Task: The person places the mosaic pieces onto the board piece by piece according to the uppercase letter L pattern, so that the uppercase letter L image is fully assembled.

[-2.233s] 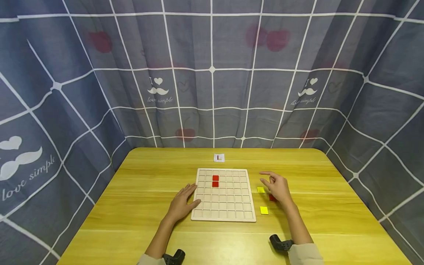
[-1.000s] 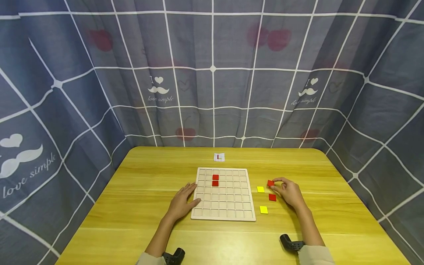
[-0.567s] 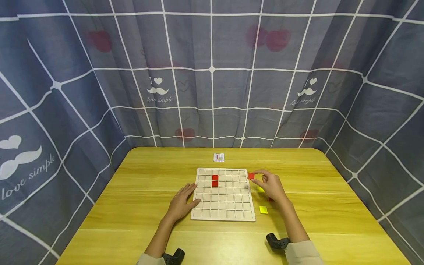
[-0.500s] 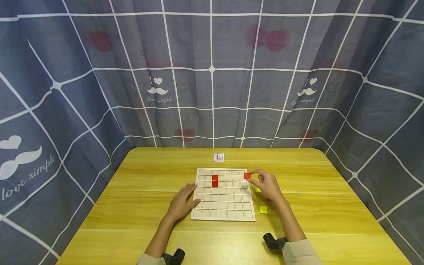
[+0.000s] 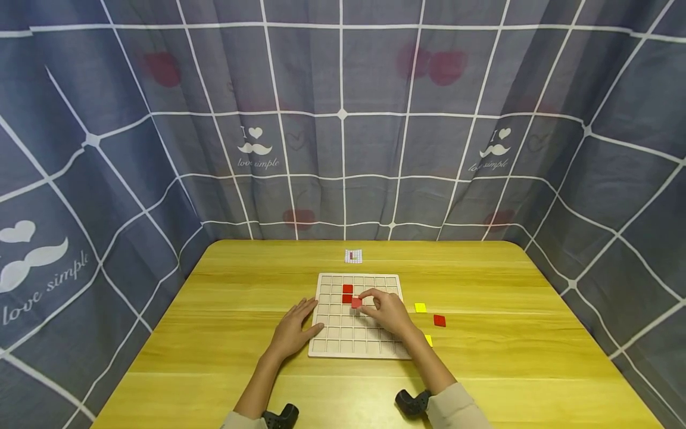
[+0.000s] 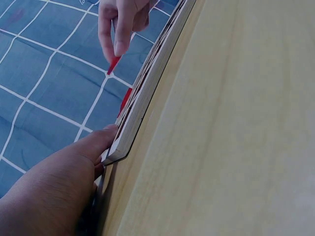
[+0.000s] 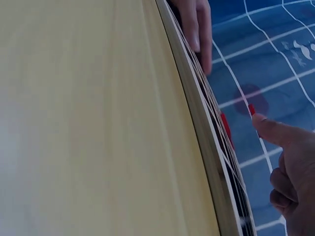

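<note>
A pale wooden grid board [image 5: 332,335] lies on the table, with two red square tiles [image 5: 348,289] set in neighbouring cells, one behind the other. My right hand [image 5: 391,313] pinches a third red square tile [image 5: 356,303] between thumb and fingertip, just right of and nearer than that pair. Both wrist views show this held tile [image 6: 113,65] raised above the board's surface, tilted. Along the board's left edge rests my left hand [image 5: 292,329], its thumb on the rim and its fingers beside it. The right hand and forearm cover part of the board's right side.
Right of the board lie a yellow tile [image 5: 420,308], a red tile [image 5: 439,320] and another yellow tile [image 5: 429,341], partly behind my right forearm. A small printed grid card [image 5: 353,256] lies behind the board. A curtain [image 5: 343,149] surrounds the wooden table [image 5: 241,280].
My right hand picked up a red tile from the right side of the table and carried it left, over the board to beside the two red tiles. My left hand stayed put.
</note>
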{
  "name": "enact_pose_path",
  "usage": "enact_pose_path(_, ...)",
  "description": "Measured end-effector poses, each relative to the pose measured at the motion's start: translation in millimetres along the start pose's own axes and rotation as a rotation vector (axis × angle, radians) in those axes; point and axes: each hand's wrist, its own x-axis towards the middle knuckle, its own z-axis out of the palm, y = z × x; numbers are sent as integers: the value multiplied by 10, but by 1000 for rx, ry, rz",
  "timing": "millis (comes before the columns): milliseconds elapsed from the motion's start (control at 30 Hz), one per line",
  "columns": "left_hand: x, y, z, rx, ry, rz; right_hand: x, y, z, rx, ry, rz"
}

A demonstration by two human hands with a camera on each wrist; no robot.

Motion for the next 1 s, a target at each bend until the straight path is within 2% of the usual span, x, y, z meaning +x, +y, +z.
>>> enact_pose_path(300, -2, -21, -1, 2, 3, 11, 43, -57, 204, -31, -56, 0)
enact_pose_path(533, -1, -13, 3, 1, 7, 11, 42, -51, 259, -37, -92, 15)
enact_pose_path(1000, -5, -1, 2, 14, 6, 1, 63, -47, 262, -59, -71, 3)
